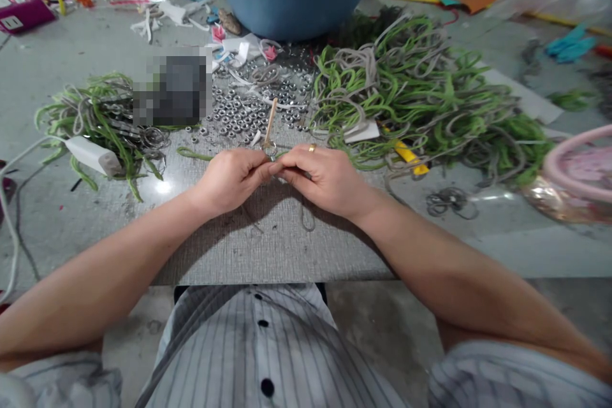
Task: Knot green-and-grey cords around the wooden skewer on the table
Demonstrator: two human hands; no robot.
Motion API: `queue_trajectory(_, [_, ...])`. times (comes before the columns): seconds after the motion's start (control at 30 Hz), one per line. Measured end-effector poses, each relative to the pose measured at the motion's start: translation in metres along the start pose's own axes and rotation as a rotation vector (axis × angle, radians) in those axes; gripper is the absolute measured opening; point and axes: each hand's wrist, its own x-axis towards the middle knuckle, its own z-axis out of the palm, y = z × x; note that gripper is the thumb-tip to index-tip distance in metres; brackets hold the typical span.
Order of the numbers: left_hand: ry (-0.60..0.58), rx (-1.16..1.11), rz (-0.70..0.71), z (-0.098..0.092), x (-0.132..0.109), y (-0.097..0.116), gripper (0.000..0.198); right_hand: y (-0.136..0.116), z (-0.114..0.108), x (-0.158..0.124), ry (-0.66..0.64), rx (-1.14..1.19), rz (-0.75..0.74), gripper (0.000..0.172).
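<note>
In the head view, a green cord (199,156) is right at the two hands, and one bent end of it pokes out past the left grip (234,175) at about 10 o'clock. A small metal ring (275,147) sits at 12 o'clock from where the fingertips meet, and a thin tan stick (271,118) points up beside it. The cord looks soft and thin, and its end folds back into a loop. Another loop, a gray one (303,220), lies on the worktop (210,255) at 5 o'clock.

The left grip and right grip (329,178) are squeezed close, thumbs and fingers pinching the cord, tips together. Just what each finger touches is hidden. The big cord pile (444,92) is at 2 o'clock.
</note>
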Motion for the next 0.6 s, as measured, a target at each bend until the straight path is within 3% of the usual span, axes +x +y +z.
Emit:
queue_trajectory(0.2, [0.019,0.036,0.076,0.0,-0.001,0.001,0.032,0.0,-0.004,0.003,0.053,-0.164,-0.014,0.021])
queue_trajectory(0.4, [0.035,0.113,0.018,0.0,-0.001,0.001,0.021,0.004,-0.007,0.003,-0.001,-0.233,0.06,0.023])
queue_trajectory(0.6, [-0.033,0.219,0.046,0.0,0.0,-0.005,0.01,0.021,-0.005,0.0,-0.064,-0.242,0.092,0.016])
